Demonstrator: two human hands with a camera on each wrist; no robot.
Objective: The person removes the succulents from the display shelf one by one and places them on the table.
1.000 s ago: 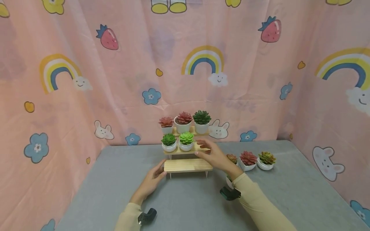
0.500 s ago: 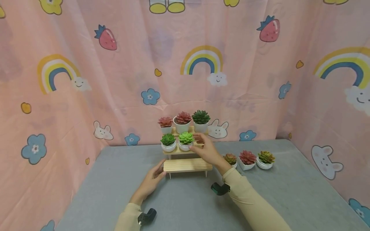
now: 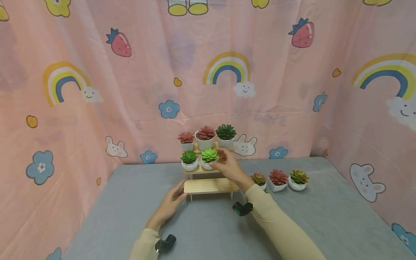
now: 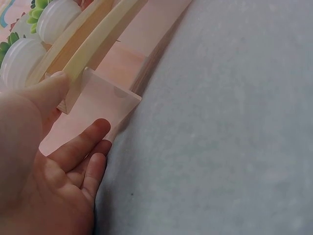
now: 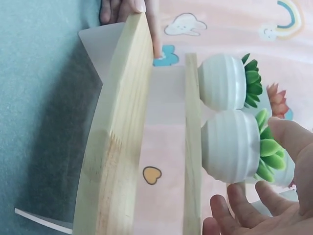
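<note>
A tiered wooden stand [image 3: 211, 185] with pale see-through legs holds potted succulents on its upper two steps. My left hand [image 3: 170, 202] grips the left end of the lowest step, thumb at the front corner and other fingers loose beside the leg in the left wrist view. On the middle step stand a dark green succulent [image 3: 189, 159] and a light green succulent [image 3: 209, 156] in ribbed white pots. My right hand [image 3: 230, 167] is at the light green one's right side, its fingers [image 5: 237, 196] spread close to the pot and its thumb reaching past the leaves.
The top step carries two reddish succulents, one in a round pot [image 3: 205, 144], and a dark green one [image 3: 226, 136]. Several more potted succulents, including a red one [image 3: 278, 178], stand on the grey table [image 3: 130, 216] at right. A pink patterned curtain [image 3: 139, 90] hangs behind.
My right hand has moved left along the middle step, from its right part up to the light green succulent. The left hand has stayed on the lowest step.
</note>
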